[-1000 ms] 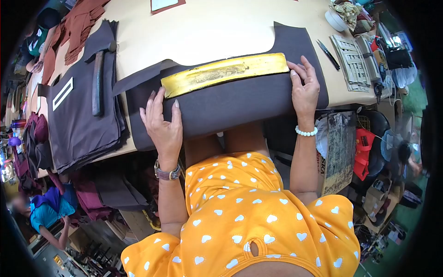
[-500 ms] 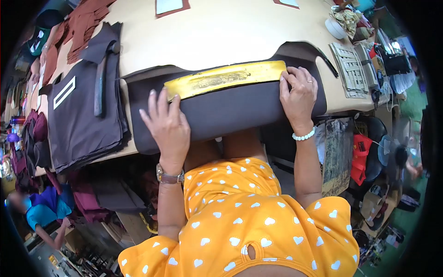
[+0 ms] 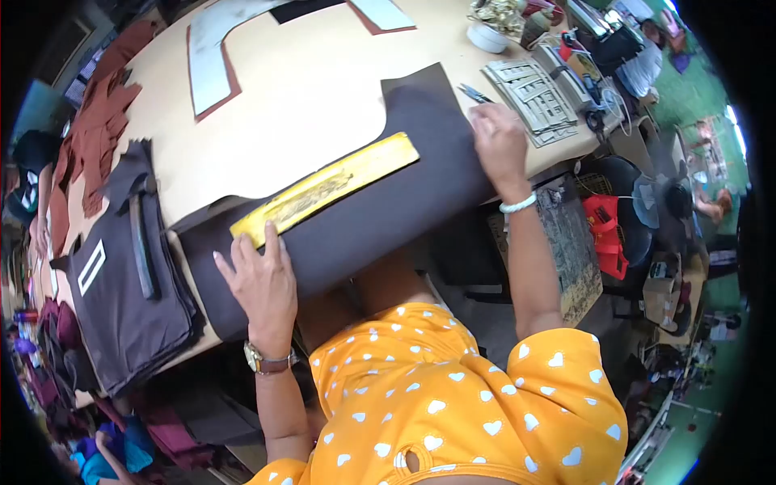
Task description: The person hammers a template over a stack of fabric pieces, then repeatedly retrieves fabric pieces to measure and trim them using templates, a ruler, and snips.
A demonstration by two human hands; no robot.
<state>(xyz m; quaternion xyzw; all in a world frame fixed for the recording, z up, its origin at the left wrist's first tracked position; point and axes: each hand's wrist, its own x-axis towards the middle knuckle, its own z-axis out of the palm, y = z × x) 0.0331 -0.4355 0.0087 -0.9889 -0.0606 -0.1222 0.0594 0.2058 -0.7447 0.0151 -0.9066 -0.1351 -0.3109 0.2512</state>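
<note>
A yellow strip point(image 3: 327, 186) with a worn, dark middle lies on a dark brown sheet point(image 3: 364, 222) that hangs over the table's front edge. My left hand point(image 3: 263, 283) has its fingers spread, with fingertips at the strip's left end. My right hand point(image 3: 499, 145) is off the strip, at the right part of the sheet, fingers bent and blurred; whether it holds anything is not visible. Just beyond it lies a pointed tool with a blue-grey tip point(image 3: 475, 94). To the left, a hammer point(image 3: 141, 238) rests on a stack of dark sheets point(image 3: 137, 323) beside a pale rectangular frame point(image 3: 91, 267).
Pale slotted templates point(image 3: 529, 97) and a white bowl point(image 3: 487, 38) are at the back right. White panels with reddish-brown edges point(image 3: 212, 69) lie at the back. Reddish-brown pieces point(image 3: 89, 153) are at the far left. Other people are at both sides.
My right hand has left the strip's right end and moved right, towards the pointed tool. My left hand stays at the left end. The view has turned, and the sheet's right part lies flatter.
</note>
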